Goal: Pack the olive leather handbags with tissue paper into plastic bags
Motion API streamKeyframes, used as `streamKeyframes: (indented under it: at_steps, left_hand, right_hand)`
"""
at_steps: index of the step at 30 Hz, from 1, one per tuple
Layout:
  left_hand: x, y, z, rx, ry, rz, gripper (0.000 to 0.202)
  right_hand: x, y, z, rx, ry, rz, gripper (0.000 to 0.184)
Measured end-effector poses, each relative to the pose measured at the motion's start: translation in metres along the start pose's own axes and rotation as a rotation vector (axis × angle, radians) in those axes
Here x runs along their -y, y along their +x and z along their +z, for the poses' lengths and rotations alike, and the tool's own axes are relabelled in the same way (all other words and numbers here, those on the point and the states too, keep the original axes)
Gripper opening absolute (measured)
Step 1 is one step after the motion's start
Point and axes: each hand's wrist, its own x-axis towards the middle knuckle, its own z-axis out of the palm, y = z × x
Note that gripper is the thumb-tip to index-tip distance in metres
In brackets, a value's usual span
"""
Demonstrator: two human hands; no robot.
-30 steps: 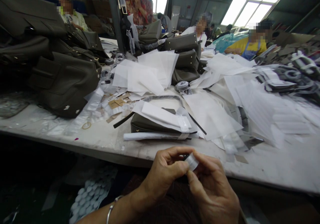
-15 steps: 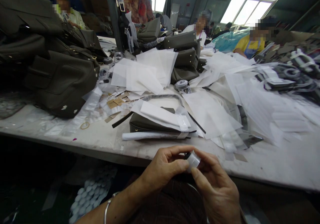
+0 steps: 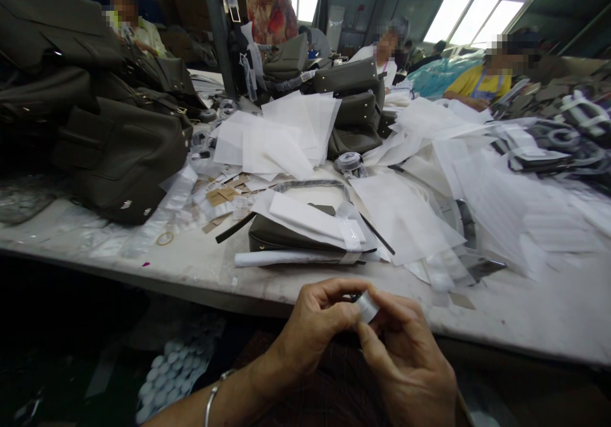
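Observation:
Just in front of the table edge, my left hand (image 3: 319, 319) and my right hand (image 3: 405, 344) meet at a small piece wrapped in whitish translucent film (image 3: 367, 308). Both thumbs and the fingertips pinch it, and a dark bit shows at its left end; the rest is hidden by my fingers. Beyond my hands lies a dark olive bag (image 3: 281, 237), flat on the table, topped by folded white foam sheets (image 3: 310, 216). A film-wrapped handle (image 3: 310, 184) arches behind it, and a white roll (image 3: 286, 259) runs along its front.
Dark bags (image 3: 124, 160) are piled at the left. White sheets (image 3: 405, 217) spread across the middle and right of the table (image 3: 191, 268). A wrapped strap coil (image 3: 350, 163) sits behind the bag. Several people work across the table, one in a yellow top (image 3: 465, 83).
My right thumb has shifted slightly left and the film-wrapped piece has turned a little between my fingers. The whole view has moved slightly. Nothing was let go.

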Motion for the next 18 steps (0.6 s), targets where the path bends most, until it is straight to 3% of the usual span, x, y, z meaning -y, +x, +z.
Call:
streamKeyframes:
  at_steps: [7,14,18]
  left_hand:
    - [0.004,0.002,0.002,-0.029,-0.062,-0.031,0.036]
    - [-0.003,0.002,-0.011,0.205,-0.037,0.029,0.049]
    - [-0.004,0.0,-0.017,0.173,-0.013,0.07,0.05]
  right_hand:
    - [-0.015,-0.008,0.001,-0.002,-0.015,-0.027,0.036]
    - [-0.009,-0.019,0.012,-0.112,0.282,0.307,0.054]
    - [-0.003,-0.015,0.005,-0.002,0.338,0.381,0.044]
